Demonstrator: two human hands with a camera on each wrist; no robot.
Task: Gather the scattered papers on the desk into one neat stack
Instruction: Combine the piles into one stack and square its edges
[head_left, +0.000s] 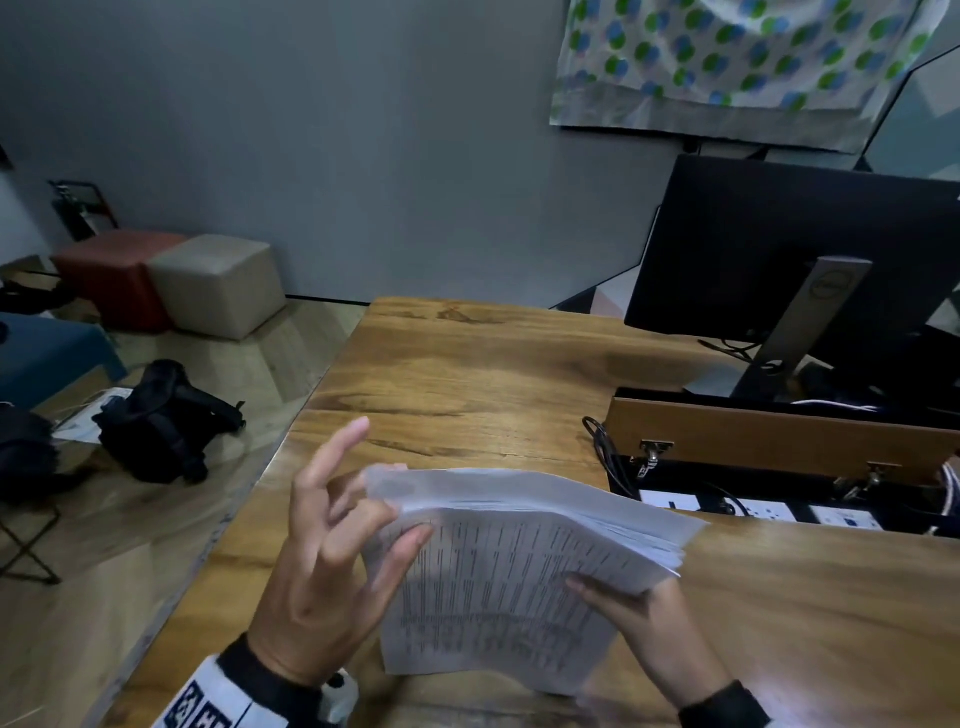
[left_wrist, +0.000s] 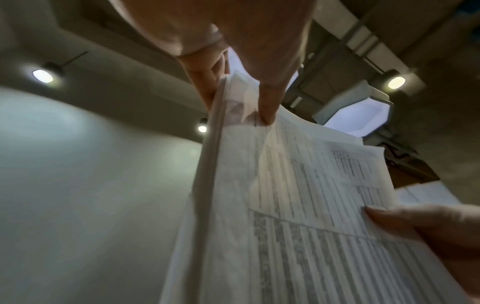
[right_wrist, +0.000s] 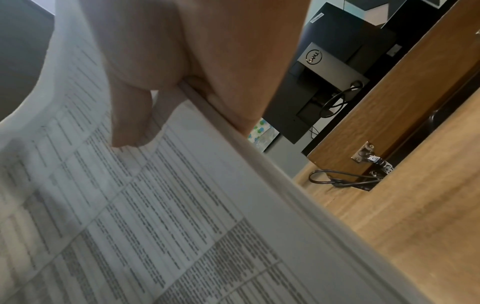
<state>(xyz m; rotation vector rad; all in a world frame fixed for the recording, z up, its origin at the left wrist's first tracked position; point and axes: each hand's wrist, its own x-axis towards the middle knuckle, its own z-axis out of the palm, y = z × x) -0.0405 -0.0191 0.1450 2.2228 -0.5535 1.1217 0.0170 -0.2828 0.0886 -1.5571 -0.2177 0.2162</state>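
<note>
You held the thick stack of white printed papers (head_left: 519, 566) above the wooden desk (head_left: 467, 374): left hand (head_left: 332, 566) pinching its left edge, right hand (head_left: 649, 629) gripping its right edge.

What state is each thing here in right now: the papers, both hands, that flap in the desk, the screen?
Paper stack: gathered, held above the desk, top sheets bowed.
Left hand: pinches the stack's left edge, index finger raised.
Right hand: grips the stack's right edge, thumb on top.
Desk flap: hinged open, standing upright.
Monitor: seen from behind; screen hidden.
Desk: no loose sheets visible.
</note>
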